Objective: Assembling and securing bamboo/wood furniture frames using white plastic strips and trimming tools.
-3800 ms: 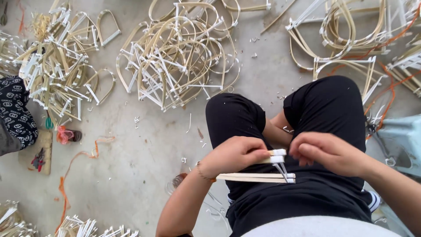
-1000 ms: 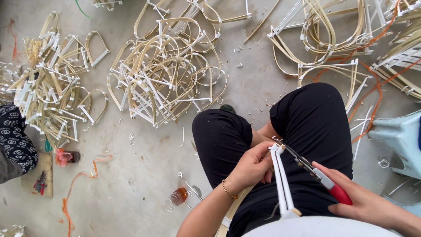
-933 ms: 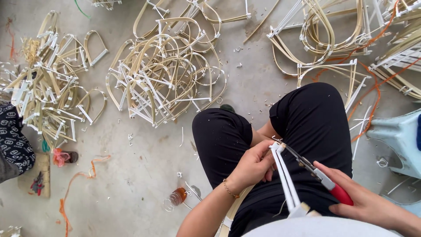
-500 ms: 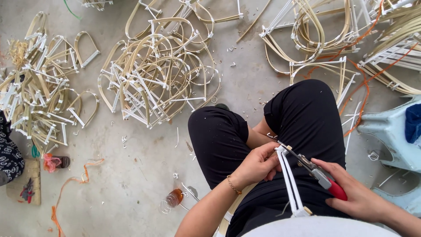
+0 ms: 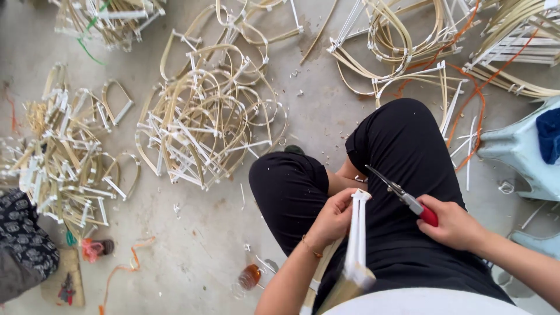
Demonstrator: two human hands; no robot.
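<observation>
- My left hand [image 5: 332, 219] grips the white-wrapped bamboo strip bundle [image 5: 356, 233] upright over my lap.
- My right hand [image 5: 452, 224], closed on red-handled pliers [image 5: 402, 195], has drawn them just off the bundle's top, freeing it.

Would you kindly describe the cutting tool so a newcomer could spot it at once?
Look above the black trousers on the lap. The right hand holds the pliers there, pointing toward the white strip. They alone have red handles and metal jaws.

matt concrete floor [image 5: 192, 233], steel red-handled pliers [image 5: 402, 197]
</observation>
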